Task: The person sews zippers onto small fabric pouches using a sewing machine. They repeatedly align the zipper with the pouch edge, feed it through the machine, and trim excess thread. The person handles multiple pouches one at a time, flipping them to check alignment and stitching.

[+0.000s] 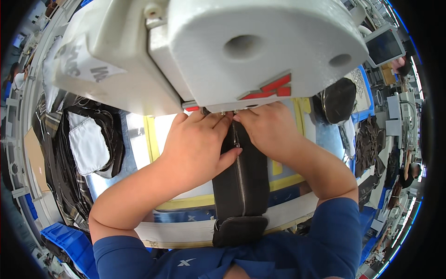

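A white sewing machine head with red marks fills the upper middle. Beneath it a black fabric strip with a metal zipper runs toward me, ending in a folded black piece at the front edge. My left hand grips the strip from the left, fingers bent toward the needle area, thumb by the zipper slider. My right hand holds it from the right, close under the machine head, fingers curled in. The stitching point and some fingertips are partly hidden.
The worktop has yellow tape. Dark pieces with a pale pouch lie left; a blue bin is lower left. A black pouch and blue tray sit right. Other workers appear at both rims.
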Available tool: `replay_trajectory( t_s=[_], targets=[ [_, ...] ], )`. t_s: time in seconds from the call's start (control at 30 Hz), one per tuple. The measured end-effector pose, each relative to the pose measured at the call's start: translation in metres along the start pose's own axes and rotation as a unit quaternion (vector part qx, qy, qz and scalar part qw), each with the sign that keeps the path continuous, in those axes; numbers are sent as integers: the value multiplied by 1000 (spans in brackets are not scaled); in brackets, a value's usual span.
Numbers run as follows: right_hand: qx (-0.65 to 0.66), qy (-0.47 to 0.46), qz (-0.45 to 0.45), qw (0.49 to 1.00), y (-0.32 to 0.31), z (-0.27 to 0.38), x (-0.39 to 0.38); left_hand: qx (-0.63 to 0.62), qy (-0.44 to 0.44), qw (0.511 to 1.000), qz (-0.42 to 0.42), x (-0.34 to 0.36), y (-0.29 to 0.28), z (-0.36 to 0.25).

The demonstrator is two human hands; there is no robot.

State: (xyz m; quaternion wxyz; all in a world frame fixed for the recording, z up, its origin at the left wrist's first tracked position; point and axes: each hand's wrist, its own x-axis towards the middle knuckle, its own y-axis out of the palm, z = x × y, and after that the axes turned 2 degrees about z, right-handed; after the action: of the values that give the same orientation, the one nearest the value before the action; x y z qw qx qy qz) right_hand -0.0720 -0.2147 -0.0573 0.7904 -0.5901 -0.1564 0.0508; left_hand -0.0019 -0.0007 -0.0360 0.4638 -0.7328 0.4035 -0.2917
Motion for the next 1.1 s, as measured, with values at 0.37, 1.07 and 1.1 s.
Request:
replay_trajectory(
  t_s=[0.37,1.07,1.1],
  targets=[
    [-23,-50,0,998,-8,5,-14,51,61,996,-39,-6,22,-6],
    [-38,-14,70,997,-4,20,-26,91,35,994,38,-16,28,-15],
    [-35,-11,70,997,-4,19,-25,93,36,994,38,-16,28,-15]
  ],
)
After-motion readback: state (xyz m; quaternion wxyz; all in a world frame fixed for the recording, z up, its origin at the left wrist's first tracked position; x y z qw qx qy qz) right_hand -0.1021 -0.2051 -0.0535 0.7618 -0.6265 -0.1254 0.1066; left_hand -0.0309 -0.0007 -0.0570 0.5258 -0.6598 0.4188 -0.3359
